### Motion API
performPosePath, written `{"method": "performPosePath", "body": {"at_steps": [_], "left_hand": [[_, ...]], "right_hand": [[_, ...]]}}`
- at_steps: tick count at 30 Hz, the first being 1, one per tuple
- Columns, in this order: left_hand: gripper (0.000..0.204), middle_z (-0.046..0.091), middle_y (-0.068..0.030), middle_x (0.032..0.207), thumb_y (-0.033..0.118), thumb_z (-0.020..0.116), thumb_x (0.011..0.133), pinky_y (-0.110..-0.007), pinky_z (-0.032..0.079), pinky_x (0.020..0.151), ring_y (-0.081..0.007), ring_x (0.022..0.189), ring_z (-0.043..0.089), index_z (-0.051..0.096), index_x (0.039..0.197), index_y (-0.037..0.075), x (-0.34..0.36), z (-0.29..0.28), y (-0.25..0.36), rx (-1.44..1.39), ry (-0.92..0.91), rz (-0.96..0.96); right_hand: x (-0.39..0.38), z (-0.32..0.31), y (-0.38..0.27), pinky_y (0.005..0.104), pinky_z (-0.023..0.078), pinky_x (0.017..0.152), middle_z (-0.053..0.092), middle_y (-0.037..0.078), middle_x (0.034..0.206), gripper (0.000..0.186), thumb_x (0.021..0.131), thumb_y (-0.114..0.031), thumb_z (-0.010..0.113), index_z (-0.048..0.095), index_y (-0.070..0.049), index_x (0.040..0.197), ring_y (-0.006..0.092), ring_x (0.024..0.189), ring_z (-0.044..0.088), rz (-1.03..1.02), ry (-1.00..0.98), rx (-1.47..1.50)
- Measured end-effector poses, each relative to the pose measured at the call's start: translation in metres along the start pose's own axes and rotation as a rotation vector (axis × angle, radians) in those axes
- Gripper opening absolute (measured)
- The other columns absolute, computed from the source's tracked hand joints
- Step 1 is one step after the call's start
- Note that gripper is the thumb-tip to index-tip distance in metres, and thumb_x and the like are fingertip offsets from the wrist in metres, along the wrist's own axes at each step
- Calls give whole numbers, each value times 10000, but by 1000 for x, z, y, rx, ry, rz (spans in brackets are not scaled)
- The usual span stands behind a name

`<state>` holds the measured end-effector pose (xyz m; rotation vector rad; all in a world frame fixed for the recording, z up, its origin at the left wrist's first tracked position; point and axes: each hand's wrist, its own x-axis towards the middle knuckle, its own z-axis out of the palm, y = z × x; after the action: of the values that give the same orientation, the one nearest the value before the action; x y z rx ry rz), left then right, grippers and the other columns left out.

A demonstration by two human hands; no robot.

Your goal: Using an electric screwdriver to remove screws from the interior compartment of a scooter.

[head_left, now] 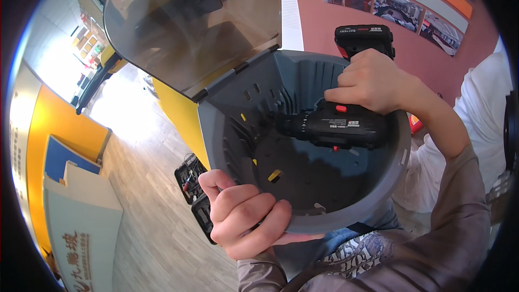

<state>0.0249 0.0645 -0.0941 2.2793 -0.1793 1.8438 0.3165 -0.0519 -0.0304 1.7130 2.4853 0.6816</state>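
My right hand [373,81] is wrapped round the grip of a black cordless drill [346,125] with small red buttons. The drill lies sideways over a deep grey plastic tub [354,208], its chuck toward the tub's left inner wall. The black battery pack [363,37] sticks up past my hand. At the near left, my left hand [246,216] is closed over the tub's rim. A smoky see-through lid [184,27] stands raised on hinges at the tub's far left edge. A small yellow-and-black piece [275,176] shows inside the tub.
An opened black tool case [189,177] lies on the wooden floor [157,227] left of the tub. Beside the tub rises a yellow panel [178,121]. A pale counter [81,211] stands farther left. Someone in white clothing [484,94] is close on my right.
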Motion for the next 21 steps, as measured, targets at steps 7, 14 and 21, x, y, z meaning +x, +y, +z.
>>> {"method": "performPosePath", "body": {"at_steps": [7,14,21], "left_hand": [[418,572,38,701,485,889,571,-413,334,682,-165,687,545,683,725,156,0,3,1,-7,24,4],[416,576,39,709,490,889,581,-423,345,692,-167,700,550,687,728,157,2,3,2,6,1,-17],[425,577,39,713,512,876,590,-427,354,700,-166,699,551,684,723,157,3,4,2,-3,15,-1]], "right_hand": [[0,5,3,386,490,618,624,23,724,382,626,-127,759,687,-156,1000,250,698,659,-14,61,40],[0,7,3,383,491,592,613,23,700,344,650,-149,746,689,-140,988,246,678,659,-28,54,16],[1,8,3,379,507,598,628,25,705,297,696,-174,732,692,-137,988,240,672,668,-35,47,-1]]}}
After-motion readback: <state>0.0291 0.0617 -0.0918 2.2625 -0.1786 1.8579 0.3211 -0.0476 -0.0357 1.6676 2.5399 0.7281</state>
